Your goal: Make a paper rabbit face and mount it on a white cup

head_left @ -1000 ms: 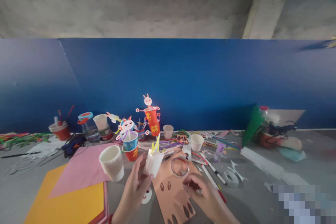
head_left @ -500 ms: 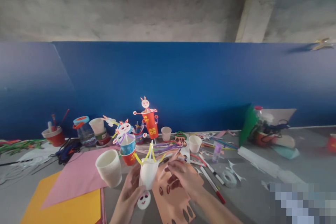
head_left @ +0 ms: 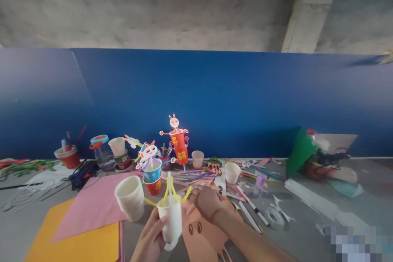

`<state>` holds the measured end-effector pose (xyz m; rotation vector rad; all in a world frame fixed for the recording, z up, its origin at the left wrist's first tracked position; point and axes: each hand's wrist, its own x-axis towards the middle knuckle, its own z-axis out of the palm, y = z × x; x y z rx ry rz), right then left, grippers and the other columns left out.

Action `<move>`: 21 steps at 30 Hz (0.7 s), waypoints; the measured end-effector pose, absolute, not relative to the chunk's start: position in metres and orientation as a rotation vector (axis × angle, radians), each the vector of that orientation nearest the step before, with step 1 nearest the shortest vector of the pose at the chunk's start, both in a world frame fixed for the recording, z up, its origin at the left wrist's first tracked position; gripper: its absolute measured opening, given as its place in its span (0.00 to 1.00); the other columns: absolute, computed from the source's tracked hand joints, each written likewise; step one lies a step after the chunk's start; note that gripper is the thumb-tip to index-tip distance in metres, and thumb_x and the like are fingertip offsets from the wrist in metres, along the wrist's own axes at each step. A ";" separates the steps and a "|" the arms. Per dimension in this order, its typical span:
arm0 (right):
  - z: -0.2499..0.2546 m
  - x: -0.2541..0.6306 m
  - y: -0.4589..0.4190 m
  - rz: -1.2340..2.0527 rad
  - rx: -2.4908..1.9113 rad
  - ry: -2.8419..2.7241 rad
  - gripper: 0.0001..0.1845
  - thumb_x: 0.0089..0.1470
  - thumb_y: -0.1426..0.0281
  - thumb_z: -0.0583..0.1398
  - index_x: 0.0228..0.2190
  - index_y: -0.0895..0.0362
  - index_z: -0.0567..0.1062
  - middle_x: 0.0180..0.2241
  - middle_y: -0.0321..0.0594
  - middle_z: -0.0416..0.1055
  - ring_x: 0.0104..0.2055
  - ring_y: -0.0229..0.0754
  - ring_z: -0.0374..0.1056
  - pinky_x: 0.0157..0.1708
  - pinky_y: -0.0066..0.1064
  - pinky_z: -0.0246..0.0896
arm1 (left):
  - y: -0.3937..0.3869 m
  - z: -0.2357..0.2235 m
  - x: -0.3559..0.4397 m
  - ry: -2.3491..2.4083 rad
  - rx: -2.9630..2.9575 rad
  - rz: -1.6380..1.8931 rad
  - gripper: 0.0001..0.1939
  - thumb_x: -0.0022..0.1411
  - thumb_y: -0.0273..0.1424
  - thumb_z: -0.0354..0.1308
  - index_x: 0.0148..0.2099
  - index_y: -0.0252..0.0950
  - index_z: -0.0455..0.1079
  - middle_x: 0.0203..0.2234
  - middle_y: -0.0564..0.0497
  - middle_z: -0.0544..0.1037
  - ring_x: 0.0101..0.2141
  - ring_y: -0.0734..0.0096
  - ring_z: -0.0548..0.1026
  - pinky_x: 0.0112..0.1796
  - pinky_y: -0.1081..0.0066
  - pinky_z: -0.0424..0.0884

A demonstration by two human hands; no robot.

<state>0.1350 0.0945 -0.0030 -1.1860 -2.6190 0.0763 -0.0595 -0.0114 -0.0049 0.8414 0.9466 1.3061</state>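
Note:
My left hand (head_left: 152, 231) is closed around a white paper cup (head_left: 172, 223), held tilted near the table's front. Yellow pipe cleaners (head_left: 168, 192) and a pale straw (head_left: 170, 180) rise from the cup, and some yellow ends bend out over its rim. A white edge shows under the cup's base. My right hand (head_left: 207, 202) is bent palm down over a sheet of orange-brown paper (head_left: 205, 241) with cut and drawn oval shapes. Its fingertips are mostly hidden, beside a thin pen-like stick. A larger white cup (head_left: 130, 198) stands left of my left hand.
Behind my hands stand rabbit figures on a red cup (head_left: 179, 145) and a blue cup (head_left: 152, 170). Pink paper (head_left: 92, 200) and yellow paper (head_left: 82, 233) lie left. Markers (head_left: 249, 216), a tape roll (head_left: 274, 217) and a glue stick (head_left: 259, 185) lie right. A blue panel (head_left: 215, 102) borders the table.
My left hand has brought the cup lower and nearer, covering most of the white face cutout seen before. My right hand has moved slightly forward and left, turning its back up. The view has shifted slightly.

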 end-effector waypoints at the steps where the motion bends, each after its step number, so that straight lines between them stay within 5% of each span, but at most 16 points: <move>1: 0.000 0.134 0.097 0.095 -1.186 -2.597 0.14 0.48 0.86 0.57 0.32 0.60 0.78 0.36 0.53 0.80 0.44 0.55 0.73 0.40 0.41 0.66 | -0.012 -0.005 -0.057 0.963 0.883 1.302 0.32 0.56 0.46 0.65 0.61 0.47 0.67 0.56 0.46 0.75 0.52 0.46 0.74 0.44 0.59 0.75; 9: 0.017 0.142 0.105 0.588 -1.109 -2.123 0.16 0.60 0.73 0.52 0.48 0.57 0.72 0.46 0.47 0.77 0.43 0.46 0.75 0.42 0.36 0.69 | -0.021 -0.010 -0.041 0.883 0.965 1.405 0.37 0.51 0.43 0.70 0.62 0.45 0.65 0.57 0.45 0.74 0.60 0.43 0.66 0.54 0.58 0.68; 11: 0.013 0.147 0.089 0.752 -1.056 -2.059 0.16 0.58 0.75 0.51 0.44 0.56 0.74 0.41 0.44 0.78 0.40 0.44 0.76 0.37 0.32 0.71 | -0.022 -0.009 -0.040 0.879 0.966 1.385 0.38 0.51 0.43 0.71 0.63 0.43 0.64 0.56 0.43 0.74 0.58 0.42 0.68 0.52 0.58 0.69; 16: 0.006 0.163 0.037 1.514 -0.770 -1.609 0.23 0.47 0.69 0.63 0.48 0.52 0.72 0.49 0.42 0.73 0.43 0.46 0.74 0.37 0.33 0.72 | -0.022 -0.002 -0.035 0.821 1.020 1.336 0.38 0.53 0.41 0.71 0.63 0.45 0.61 0.54 0.43 0.76 0.55 0.46 0.71 0.50 0.61 0.70; 21: 0.007 0.161 0.012 1.575 -0.800 -1.479 0.33 0.39 0.58 0.72 0.47 0.53 0.73 0.45 0.45 0.75 0.45 0.53 0.74 0.43 0.41 0.70 | -0.020 -0.005 -0.027 0.771 1.162 1.228 0.33 0.56 0.39 0.69 0.61 0.46 0.62 0.51 0.45 0.76 0.51 0.53 0.73 0.50 0.62 0.69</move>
